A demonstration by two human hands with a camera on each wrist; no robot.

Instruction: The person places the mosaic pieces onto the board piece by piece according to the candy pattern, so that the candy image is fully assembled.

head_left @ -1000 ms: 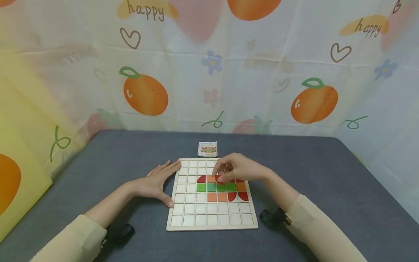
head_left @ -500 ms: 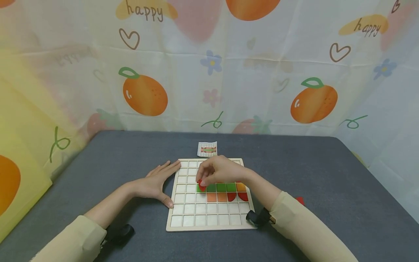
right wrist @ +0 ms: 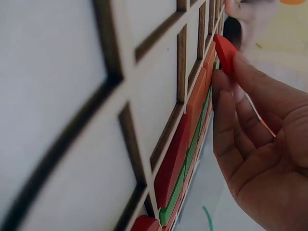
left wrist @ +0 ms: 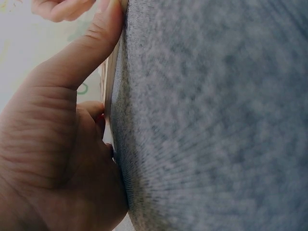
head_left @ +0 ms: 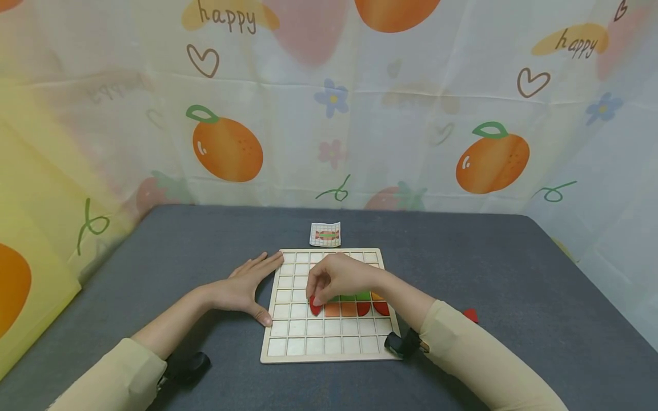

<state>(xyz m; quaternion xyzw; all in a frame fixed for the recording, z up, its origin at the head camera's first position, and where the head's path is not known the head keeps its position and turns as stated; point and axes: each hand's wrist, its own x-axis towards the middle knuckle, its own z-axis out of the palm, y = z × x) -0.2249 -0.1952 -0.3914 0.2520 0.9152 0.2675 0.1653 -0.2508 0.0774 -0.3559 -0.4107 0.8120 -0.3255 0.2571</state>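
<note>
In the head view, a pale wooden grid board [head_left: 329,359] lies flat on the table. My right hand [head_left: 345,277] pinches a red curved-edged tile [head_left: 315,307] between thumb and fingertips, tilted, at a cell left of two orange tiles [head_left: 340,309]. The right wrist view also shows this red tile [right wrist: 225,53] in the pinch. Green tiles [head_left: 362,297] and red tiles [head_left: 381,309] fill nearby cells, partly hidden by my right hand and forearm. My left hand [head_left: 239,291] is spread beside the board, its thumb and fingertips touching the left edge and far left corner.
Beyond the board lies a small card [head_left: 325,235] with a printed coloured grid pattern. A loose red piece [head_left: 470,315] shows beside my right sleeve [head_left: 462,348]. A printed curtain [head_left: 329,114] hangs behind the dark grey table [head_left: 514,274].
My right hand, holding the red tile, has moved left and then nearer to me across the board. The loose red piece has come into view beside the sleeve. My left hand stays put.
</note>
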